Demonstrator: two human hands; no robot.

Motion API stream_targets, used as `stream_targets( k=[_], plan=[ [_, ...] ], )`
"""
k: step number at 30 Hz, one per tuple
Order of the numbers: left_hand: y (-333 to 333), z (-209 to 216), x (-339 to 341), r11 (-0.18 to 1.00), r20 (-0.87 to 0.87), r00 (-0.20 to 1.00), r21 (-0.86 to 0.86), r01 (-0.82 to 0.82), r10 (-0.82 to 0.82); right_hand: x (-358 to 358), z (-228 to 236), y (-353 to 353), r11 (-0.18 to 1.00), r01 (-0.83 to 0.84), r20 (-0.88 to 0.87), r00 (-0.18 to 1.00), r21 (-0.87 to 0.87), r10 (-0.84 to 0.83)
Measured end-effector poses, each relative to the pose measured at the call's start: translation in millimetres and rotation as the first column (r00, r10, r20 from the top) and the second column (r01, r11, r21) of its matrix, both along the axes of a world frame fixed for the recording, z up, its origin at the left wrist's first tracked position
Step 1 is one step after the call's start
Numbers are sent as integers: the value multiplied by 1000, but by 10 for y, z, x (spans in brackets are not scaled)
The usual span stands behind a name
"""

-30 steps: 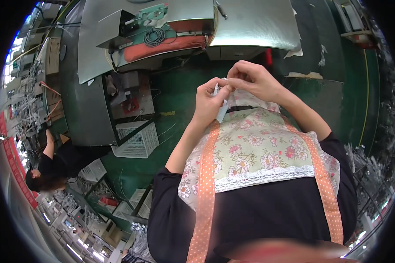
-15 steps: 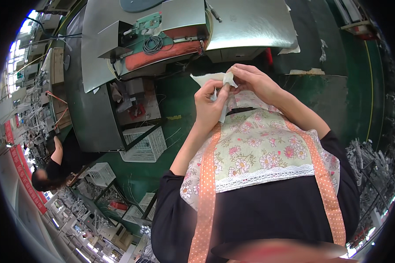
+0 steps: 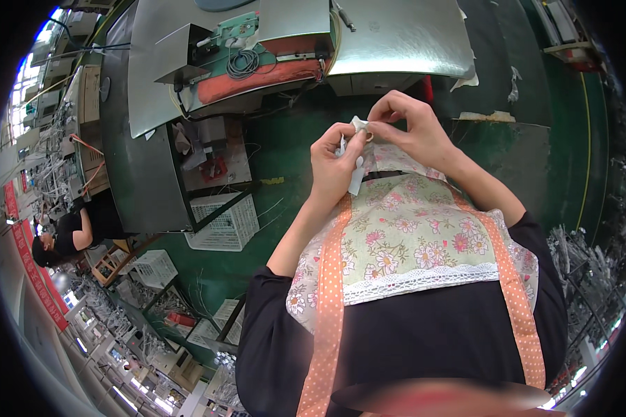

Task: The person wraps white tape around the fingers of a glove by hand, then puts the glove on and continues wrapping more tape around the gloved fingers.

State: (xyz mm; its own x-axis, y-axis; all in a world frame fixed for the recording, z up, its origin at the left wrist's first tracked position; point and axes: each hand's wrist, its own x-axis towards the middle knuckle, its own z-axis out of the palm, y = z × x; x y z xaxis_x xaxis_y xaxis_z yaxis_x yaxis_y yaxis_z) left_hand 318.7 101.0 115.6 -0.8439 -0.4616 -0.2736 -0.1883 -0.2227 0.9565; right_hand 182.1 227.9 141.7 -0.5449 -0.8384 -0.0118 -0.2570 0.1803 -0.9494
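In front of my apron, my left hand (image 3: 336, 158) is closed in a pinch round a crumpled white piece of paper or thin cloth (image 3: 355, 182). One end of it sticks up above the thumb and another hangs below the palm. Close on the right, my right hand (image 3: 412, 128) has its thumb and forefinger pinched at the white piece's upper edge. A small yellowish ring-like thing (image 3: 369, 137) shows by the left fingertips; whether it is held or worn I cannot tell.
A metal-topped bench (image 3: 403, 42) with a red padded edge (image 3: 257, 85), boxes and a coiled grey cable (image 3: 243, 64) stands ahead. White plastic crates (image 3: 222, 222) lie at the left. Another person (image 3: 69, 233) works at the far left. Wire bundles hang at the right.
The white piece, spread out to the left above my fingers before, is now gathered small in the left hand. My right hand has shifted slightly up and right, its fingers more curled.
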Motion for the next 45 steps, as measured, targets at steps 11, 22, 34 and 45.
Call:
stream_targets(
  k=[11, 22, 34, 45],
  plan=[
    [81, -58, -20, 744, -279, 960, -638, -197, 15, 114, -115, -28, 998, 46, 113, 992, 37, -50],
    [24, -65, -61, 843, -216, 975, -517, -151, 42, 183, -296, -135, 995, 95, -75, 993, -25, -96],
    [-48, 5, 84, 990, 6, 993, 86, -116, 116, -161, -141, -151, 995, -99, 642, 761, -18, 87],
    [-128, 40, -15, 953, -44, 998, -304, 23, -38, 46, -212, -209, 982, 94, -77, 991, -161, -107]
  ],
)
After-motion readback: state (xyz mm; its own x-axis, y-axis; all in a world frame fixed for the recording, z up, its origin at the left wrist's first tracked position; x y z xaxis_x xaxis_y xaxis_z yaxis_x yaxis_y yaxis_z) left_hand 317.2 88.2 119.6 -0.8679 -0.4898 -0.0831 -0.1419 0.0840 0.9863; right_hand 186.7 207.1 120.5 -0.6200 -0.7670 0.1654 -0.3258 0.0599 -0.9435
